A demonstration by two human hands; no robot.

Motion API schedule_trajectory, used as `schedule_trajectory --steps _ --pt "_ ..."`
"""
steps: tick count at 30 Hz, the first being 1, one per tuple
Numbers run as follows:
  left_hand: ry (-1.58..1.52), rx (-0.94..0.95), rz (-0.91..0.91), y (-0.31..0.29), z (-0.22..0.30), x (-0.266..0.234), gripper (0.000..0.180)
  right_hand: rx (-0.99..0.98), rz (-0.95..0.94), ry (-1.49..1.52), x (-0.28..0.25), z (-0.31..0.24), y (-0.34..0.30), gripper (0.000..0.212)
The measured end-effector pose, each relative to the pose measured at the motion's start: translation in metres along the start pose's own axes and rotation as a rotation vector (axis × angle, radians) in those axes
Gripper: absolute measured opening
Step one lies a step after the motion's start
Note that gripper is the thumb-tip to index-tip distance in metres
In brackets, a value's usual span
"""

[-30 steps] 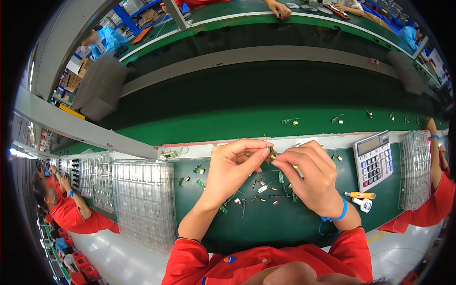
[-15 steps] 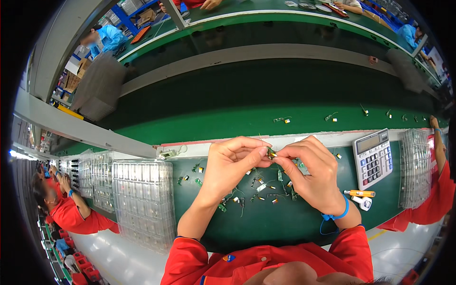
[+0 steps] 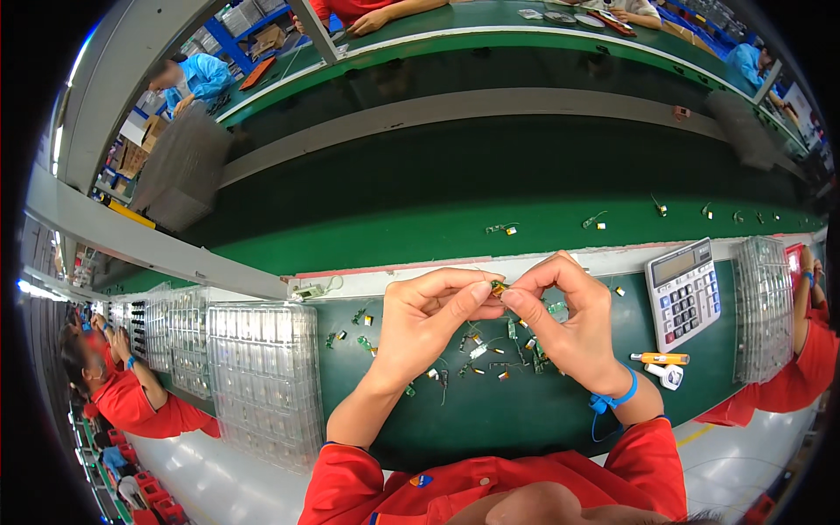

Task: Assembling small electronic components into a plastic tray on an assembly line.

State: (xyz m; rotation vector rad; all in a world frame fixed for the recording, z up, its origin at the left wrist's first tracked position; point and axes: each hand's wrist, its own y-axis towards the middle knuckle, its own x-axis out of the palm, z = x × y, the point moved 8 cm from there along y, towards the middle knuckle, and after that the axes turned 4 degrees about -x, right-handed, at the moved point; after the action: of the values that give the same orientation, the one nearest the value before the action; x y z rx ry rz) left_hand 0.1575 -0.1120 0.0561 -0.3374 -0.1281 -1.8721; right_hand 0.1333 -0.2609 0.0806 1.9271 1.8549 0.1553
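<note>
Between my two hands, over the far part of the green worktop, is a small green circuit board [image 3: 498,287] with a bit of yellow on it. My left hand [image 3: 436,313] pinches it from the left with thumb and forefinger. From the right, my right hand [image 3: 564,308] closes thumb and fingertips on the same piece. The fingers hide most of it. A blue band [image 3: 623,398] circles my right wrist. Below and around the hands lie several loose small circuit boards [image 3: 479,351] with thin wires and little silver-and-yellow parts.
Clear plastic trays [image 3: 264,372] are stacked at the left; another stack [image 3: 763,306] stands at the right. A calculator [image 3: 682,293] lies near an orange-handled cutter [image 3: 661,358] and a white tool [image 3: 668,375]. Beyond the ledge, a green conveyor belt [image 3: 394,241] carries several boards. Co-workers sit on both sides.
The boards on the belt have shifted slightly left. My fingertips have drawn closer together around the small board, covering more of it. At the right, a co-worker's arm has pulled back from the belt.
</note>
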Motion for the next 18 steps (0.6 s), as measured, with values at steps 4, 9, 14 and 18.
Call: schedule_trajectory --steps 4,9,14,18 --pt "-0.009 0.072 -0.009 -0.003 0.003 0.003 0.012 -0.004 0.013 0.036 0.002 0.001 -0.003 0.012" --pt "0.034 0.078 -0.005 0.0 -0.001 -0.001 0.009 -0.192 -0.008 -0.106 0.001 -0.014 -0.001 0.014" --pt "-0.015 0.086 -0.01 -0.003 -0.002 0.002 0.012 -0.418 0.131 -0.234 -0.002 -0.033 -0.007 0.024" --pt "-0.022 0.126 0.039 -0.005 -0.001 -0.001 0.011 -0.475 0.2 -0.312 -0.002 -0.037 -0.01 0.029"
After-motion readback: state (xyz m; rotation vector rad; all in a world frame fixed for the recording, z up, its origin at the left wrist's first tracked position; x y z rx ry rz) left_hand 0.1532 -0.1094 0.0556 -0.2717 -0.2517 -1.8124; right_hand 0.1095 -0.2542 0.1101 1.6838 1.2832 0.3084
